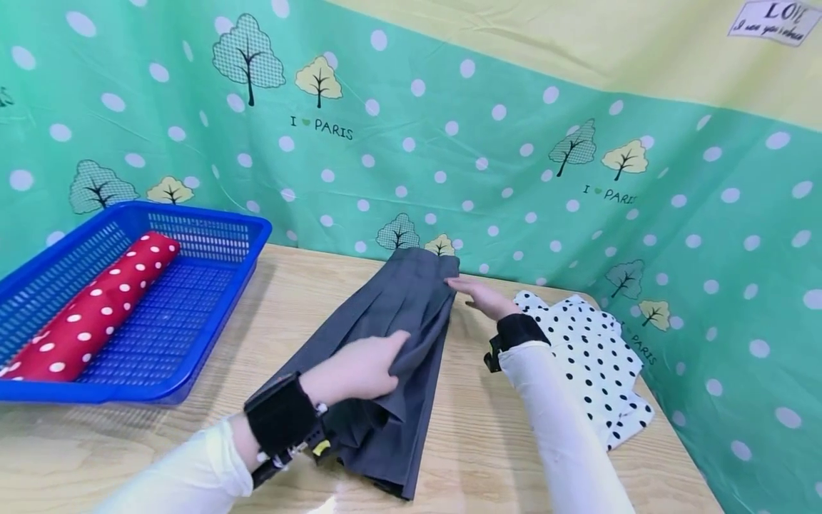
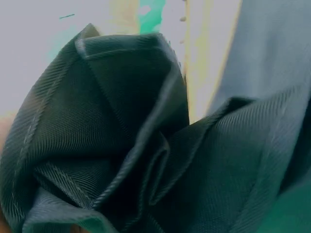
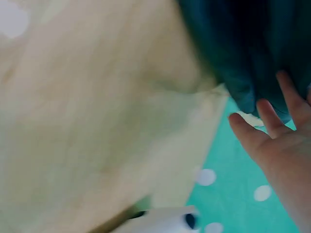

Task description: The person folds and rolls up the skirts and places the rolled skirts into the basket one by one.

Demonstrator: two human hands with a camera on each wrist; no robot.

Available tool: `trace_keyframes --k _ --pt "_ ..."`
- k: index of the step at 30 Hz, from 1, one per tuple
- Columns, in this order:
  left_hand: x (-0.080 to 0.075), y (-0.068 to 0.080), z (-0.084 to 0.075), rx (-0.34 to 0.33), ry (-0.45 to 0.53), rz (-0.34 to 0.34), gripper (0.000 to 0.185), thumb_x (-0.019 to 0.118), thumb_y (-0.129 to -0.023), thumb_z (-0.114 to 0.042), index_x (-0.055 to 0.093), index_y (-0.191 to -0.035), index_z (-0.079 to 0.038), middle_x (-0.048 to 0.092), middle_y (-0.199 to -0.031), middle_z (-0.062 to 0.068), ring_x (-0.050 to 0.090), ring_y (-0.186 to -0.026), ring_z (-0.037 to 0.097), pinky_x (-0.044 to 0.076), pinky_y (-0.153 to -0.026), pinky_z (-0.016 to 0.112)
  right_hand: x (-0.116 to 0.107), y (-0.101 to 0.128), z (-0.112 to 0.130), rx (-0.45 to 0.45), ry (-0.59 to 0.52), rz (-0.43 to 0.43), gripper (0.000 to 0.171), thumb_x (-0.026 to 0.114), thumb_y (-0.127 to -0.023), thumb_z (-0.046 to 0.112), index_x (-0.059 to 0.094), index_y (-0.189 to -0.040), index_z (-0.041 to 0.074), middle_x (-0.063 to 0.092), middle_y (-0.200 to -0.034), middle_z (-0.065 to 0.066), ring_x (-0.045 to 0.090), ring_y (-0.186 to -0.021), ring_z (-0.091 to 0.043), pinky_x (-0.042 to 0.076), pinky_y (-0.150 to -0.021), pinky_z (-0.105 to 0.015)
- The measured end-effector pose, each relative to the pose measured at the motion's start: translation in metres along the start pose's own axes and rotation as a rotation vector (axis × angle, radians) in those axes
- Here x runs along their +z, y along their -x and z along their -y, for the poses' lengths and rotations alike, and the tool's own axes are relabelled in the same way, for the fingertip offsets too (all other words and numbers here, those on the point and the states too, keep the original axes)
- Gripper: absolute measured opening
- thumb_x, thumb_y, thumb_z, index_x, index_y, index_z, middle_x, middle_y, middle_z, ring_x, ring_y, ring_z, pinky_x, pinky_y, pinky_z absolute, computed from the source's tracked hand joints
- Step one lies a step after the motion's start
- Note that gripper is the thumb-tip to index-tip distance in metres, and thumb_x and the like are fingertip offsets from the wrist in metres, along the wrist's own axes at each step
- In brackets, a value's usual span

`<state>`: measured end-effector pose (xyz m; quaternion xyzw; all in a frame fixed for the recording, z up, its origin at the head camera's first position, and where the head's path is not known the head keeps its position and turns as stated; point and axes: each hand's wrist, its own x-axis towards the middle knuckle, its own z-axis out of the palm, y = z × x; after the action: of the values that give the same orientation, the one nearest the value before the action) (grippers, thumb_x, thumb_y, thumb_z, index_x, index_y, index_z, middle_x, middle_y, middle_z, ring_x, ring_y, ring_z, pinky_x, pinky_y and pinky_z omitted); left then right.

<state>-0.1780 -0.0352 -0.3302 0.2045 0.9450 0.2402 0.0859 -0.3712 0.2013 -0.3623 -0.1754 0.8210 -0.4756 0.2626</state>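
I see a blue basket (image 1: 186, 314) holding a red spotted roll (image 1: 96, 310) on my left, white dotted cloth (image 1: 594, 357) rightward

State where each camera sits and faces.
Head: head-worn, facing forward and down at the dark grey pleated cloth garment; left hand and right hand show.
Left wrist: worn there, facing the garment's folds; the hand hardly shows.
Right wrist: worn there, facing the garment and green dotted fabric curtain; fingers show.
Shared, head and right wrist: right hand.
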Motion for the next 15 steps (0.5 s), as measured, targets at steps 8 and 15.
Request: trace_keyframes --k 8,15 --pt "0.028 -0.007 0.004 0.055 0.087 0.122 0.059 0.062 -0.082 -0.007 0.043 -0.138 -0.004 0.061 -0.117 0.009 0.055 -0.09 0.019 0.045 -0.079 0.034 0.014 -0.005 -0.018 0.12 0.15 -0.014 0.055 0.045 -0.099 0.02 0.026 -0.148 0.004 0.015 -0.156 -0.02 0.015 -0.144 -0.033 0.027 -0.113 -0.047" --pt "0.018 -0.01 -0.001 0.083 -0.032 0.239 0.071 0.067 -0.077 -0.008 0.04 -0.143 -0.008 0.056 -0.133 0.007 0.057 -0.1 0.013 0.047 -0.083 0.029 0.02 -0.006 -0.026 0.122 0.388 -0.028 0.058 0.051 -0.097 0.021 0.028 -0.149 0.013 0.02 -0.155 -0.019 0.016 -0.144 -0.034 0.018 -0.115 -0.047"
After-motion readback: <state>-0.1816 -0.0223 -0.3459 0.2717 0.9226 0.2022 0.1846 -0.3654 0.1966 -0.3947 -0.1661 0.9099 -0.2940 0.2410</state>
